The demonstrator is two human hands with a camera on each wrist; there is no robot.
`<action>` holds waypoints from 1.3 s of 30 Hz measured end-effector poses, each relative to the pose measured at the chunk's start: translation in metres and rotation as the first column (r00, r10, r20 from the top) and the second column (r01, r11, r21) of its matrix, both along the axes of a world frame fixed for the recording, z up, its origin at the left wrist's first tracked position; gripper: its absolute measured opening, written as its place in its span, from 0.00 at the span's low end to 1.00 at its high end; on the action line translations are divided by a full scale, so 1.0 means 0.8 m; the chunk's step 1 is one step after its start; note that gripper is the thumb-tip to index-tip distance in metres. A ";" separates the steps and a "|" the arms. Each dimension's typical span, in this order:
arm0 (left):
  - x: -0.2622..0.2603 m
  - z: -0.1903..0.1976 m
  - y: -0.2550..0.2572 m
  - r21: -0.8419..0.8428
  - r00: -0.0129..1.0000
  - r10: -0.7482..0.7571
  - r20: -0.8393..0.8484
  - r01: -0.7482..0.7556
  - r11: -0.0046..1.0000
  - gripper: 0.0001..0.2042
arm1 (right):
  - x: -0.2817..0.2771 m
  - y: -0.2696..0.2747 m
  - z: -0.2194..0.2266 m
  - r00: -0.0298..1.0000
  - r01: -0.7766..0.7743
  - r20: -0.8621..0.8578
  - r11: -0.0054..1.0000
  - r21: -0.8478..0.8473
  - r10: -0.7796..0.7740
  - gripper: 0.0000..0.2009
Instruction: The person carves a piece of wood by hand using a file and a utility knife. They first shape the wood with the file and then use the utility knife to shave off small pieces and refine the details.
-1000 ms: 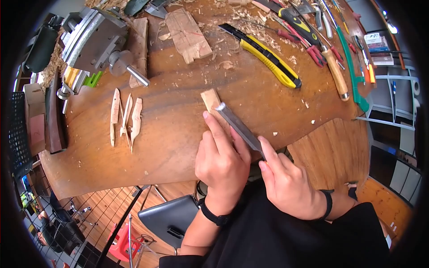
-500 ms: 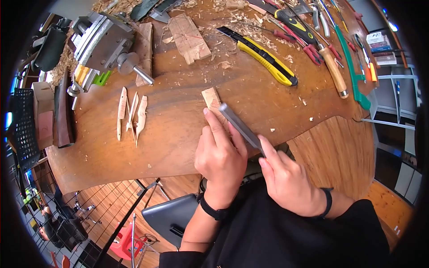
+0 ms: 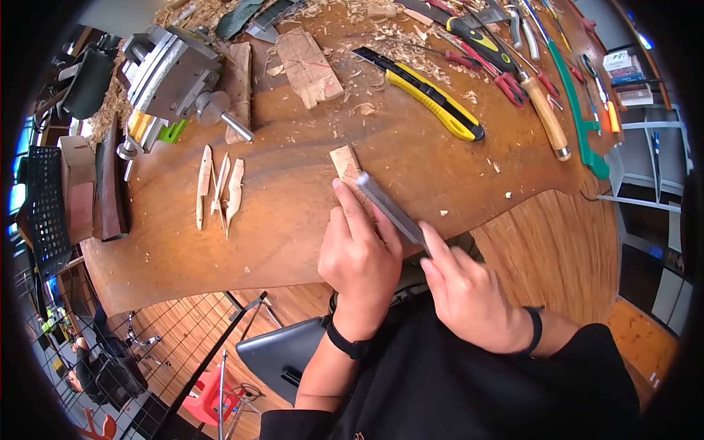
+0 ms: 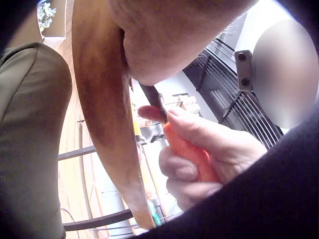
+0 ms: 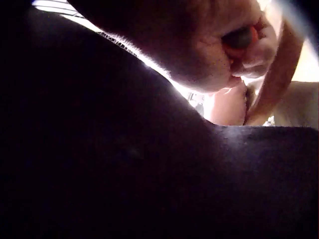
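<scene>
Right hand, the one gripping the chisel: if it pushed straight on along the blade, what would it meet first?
Probably the small wood block. The right hand holds the chisel with its tip at that block, which the left hand steadies. Beyond lies bare bench; depth is uncertain.

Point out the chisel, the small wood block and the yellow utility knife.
chisel (image 3: 389, 209), head view, middle of blade.
small wood block (image 3: 343, 160), head view, top face.
yellow utility knife (image 3: 433, 105), head view, yellow handle.

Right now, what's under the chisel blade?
The small pale wood block lies under the grey chisel blade, on the brown wooden workbench. The left hand covers its near end.
</scene>
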State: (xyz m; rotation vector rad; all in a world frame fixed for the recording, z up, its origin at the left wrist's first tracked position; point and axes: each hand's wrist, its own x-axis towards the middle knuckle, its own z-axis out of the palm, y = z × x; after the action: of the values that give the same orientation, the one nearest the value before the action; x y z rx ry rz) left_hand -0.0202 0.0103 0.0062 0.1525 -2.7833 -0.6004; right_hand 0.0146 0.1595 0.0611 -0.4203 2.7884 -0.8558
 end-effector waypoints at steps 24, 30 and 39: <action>-0.004 -0.001 0.002 -0.004 0.997 0.049 -0.054 -0.049 0.999 0.26 | -0.051 0.008 0.030 0.571 0.551 0.815 0.687 -0.474 0.104 0.14; -0.003 -0.001 0.003 -0.020 0.996 0.052 -0.067 -0.054 0.998 0.27 | -0.016 -0.003 -0.006 0.998 0.039 0.043 0.995 -0.087 -0.036 0.15; 0.000 0.003 -0.002 0.043 0.999 0.021 0.028 -0.022 0.999 0.31 | -0.013 -0.023 0.006 0.987 0.056 0.149 0.995 0.077 -0.067 0.16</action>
State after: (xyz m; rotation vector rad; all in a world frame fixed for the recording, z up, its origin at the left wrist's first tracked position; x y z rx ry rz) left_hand -0.0206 0.0088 0.0082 0.2011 -2.7924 -0.6583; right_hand 0.0044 0.1409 0.0657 -0.2469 2.6945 -0.7621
